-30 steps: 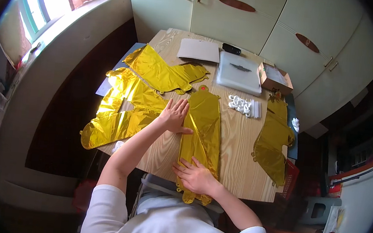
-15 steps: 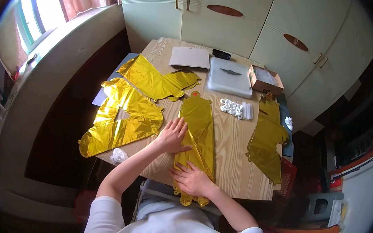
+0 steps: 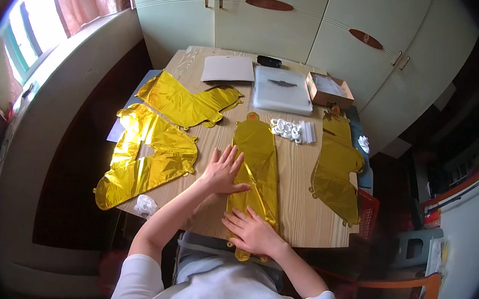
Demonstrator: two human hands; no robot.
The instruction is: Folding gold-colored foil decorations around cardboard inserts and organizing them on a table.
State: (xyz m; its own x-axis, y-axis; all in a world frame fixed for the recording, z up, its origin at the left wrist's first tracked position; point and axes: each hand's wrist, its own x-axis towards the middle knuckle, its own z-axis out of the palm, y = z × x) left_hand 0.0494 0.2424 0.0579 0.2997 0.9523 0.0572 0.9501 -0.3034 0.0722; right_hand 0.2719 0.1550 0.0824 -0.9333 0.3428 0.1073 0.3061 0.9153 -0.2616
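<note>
A flat, folded gold foil balloon (image 3: 258, 151) lies lengthwise on the wooden table before me, its tabbed lower end reaching over the near edge. My left hand (image 3: 224, 171) is open, fingers spread, resting at the balloon's left edge with the thumb on the foil. Nearer to me, my right hand (image 3: 253, 233) lies flat and open across the lower part of the same balloon. Two more flat gold foil balloons lie at the left, an angled one (image 3: 183, 104) above a wide one with a hole (image 3: 160, 162). Another gold foil balloon (image 3: 336, 164) lies at the right.
Toward the back of the table (image 3: 297, 212) are a grey-white card (image 3: 228, 69), a clear plastic pack (image 3: 282, 93), a black object (image 3: 269, 61) and an open cardboard box (image 3: 330, 91). White rings (image 3: 287, 130) lie right of centre. Crumpled white material (image 3: 146, 204) sits at the near left edge.
The whole view has shifted, with the table and cabinets now further left. My left hand's fingers are spread wider. My right hand stays flat on the balloon.
</note>
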